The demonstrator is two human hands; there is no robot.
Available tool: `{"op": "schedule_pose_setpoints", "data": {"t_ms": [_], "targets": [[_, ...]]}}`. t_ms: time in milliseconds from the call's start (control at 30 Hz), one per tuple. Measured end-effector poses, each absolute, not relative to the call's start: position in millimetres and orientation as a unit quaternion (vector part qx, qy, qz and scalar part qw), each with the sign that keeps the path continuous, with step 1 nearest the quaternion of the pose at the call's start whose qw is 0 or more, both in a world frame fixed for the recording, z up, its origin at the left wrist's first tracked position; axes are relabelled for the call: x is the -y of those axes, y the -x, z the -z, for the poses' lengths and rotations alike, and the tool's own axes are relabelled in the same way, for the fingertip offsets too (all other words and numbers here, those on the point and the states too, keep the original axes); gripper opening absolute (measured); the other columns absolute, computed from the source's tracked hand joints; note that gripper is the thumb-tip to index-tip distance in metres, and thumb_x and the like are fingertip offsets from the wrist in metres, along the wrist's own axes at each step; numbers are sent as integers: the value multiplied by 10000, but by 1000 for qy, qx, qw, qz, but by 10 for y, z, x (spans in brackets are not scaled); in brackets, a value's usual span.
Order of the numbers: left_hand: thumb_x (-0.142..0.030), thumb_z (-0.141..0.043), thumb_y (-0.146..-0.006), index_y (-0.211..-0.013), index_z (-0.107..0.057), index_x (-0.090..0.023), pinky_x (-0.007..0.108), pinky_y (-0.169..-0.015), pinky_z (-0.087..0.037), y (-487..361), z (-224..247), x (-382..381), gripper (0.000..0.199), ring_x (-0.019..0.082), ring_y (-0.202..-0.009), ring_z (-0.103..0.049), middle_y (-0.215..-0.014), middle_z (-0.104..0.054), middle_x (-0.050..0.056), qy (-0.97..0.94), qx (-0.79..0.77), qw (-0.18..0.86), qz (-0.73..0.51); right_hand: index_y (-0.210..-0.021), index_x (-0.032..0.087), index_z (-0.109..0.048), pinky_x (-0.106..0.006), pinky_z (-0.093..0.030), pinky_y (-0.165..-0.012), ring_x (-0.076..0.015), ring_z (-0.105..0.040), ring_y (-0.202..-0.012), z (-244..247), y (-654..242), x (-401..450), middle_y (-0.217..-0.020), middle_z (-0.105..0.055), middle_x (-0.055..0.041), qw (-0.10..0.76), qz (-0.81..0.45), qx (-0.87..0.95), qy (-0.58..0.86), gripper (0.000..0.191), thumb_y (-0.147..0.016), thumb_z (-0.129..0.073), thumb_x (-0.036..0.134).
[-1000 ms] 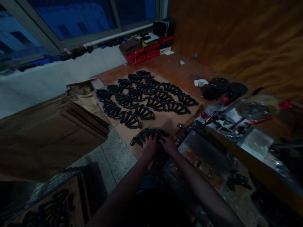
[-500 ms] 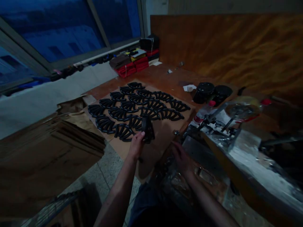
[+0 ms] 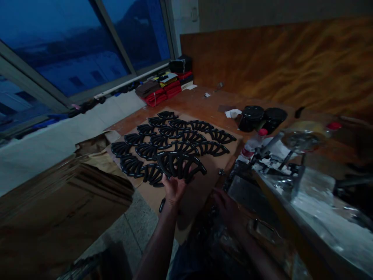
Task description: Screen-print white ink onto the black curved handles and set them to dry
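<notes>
My left hand [image 3: 175,188] is closed on a black fan-shaped piece [image 3: 180,165] made of curved ribs along a rail. The piece is held up above the cardboard sheet [image 3: 201,194], ribs facing me. Behind it, several like black pieces [image 3: 188,147] lie in rows on that sheet. My right hand [image 3: 225,204] is low at the sheet's right edge, beside a flat metal plate [image 3: 246,194]. Its fingers reach forward, somewhat apart, and nothing shows in them, though this area is dark. A short black piece [image 3: 162,205] shows by my left wrist.
Stacked cardboard [image 3: 72,194] stands at the left. A tape roll on a dispenser [image 3: 304,136], a red-capped bottle [image 3: 252,144] and plastic-wrapped gear crowd the right. Two black rolls [image 3: 252,116] stand farther back. Red folded cloth [image 3: 159,95] lies under the window.
My left hand has turned the black fan-shaped piece from edge-on to broadside, so its ribs now show. My right hand has barely moved. The view has tilted up a little.
</notes>
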State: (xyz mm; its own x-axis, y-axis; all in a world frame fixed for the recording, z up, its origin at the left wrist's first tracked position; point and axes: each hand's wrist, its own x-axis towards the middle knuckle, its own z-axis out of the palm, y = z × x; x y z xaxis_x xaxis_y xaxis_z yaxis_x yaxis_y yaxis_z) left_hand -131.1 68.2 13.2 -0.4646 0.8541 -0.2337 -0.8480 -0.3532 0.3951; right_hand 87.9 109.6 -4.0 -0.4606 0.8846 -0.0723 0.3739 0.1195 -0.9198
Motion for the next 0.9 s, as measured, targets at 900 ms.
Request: {"op": "schedule_pose_setpoints", "data": {"t_ms": [900], "targets": [[-522, -562, -881, -1290, -612, -215, 483, -1063, -388, 975, 174, -1528, 514, 338, -1272, -480, -1428, -526, 125, -593, -791, 120, -90, -1104, 405, -712, -395, -557, -881, -271, -683, -1035, 306, -876, -1115, -1080, -737, 6, 204, -455, 736, 458, 298, -875, -526, 365]]}}
